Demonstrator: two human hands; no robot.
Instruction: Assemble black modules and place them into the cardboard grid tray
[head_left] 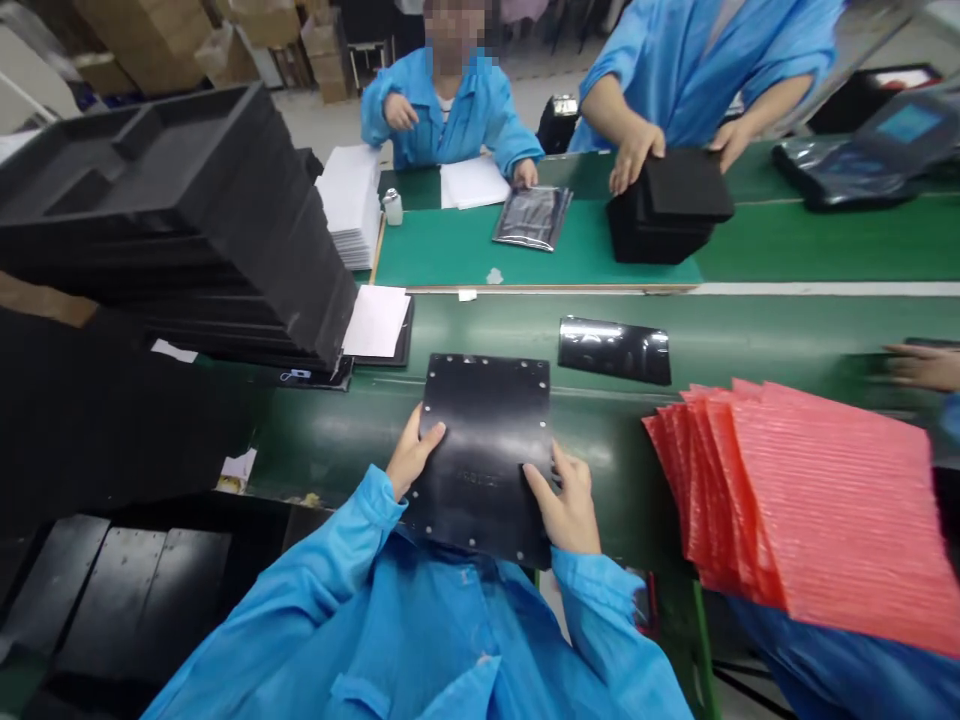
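The black panel (484,440) is between the person's two hands, held in front of the blue jacket (450,620) at the near edge of the green counter (330,430). Its broad face is turned up toward the head camera, and small pale dots run along its edges.

The left grip (411,455) clasps the panel's left side, roughly midway along it, with the thumb laid on the face and the other fingers at the edge, partly hidden. The right grip (566,500) clasps the opposite side a little nearer the body, its thumb also on the face and its fingers along the edge. The panel thus spans the gap between both grips, its far end reaching beyond them over the counter and its near end close to the jacket.

Beyond the panel's far right corner, well apart from the right grip, a glossy black sheet (615,350) lies on the counter. Farther right is a fanned pile of red bubble sheets (840,490). To the left of the panel's far end, white paper (376,322) rests beside a tall stack of black trays (247,230).
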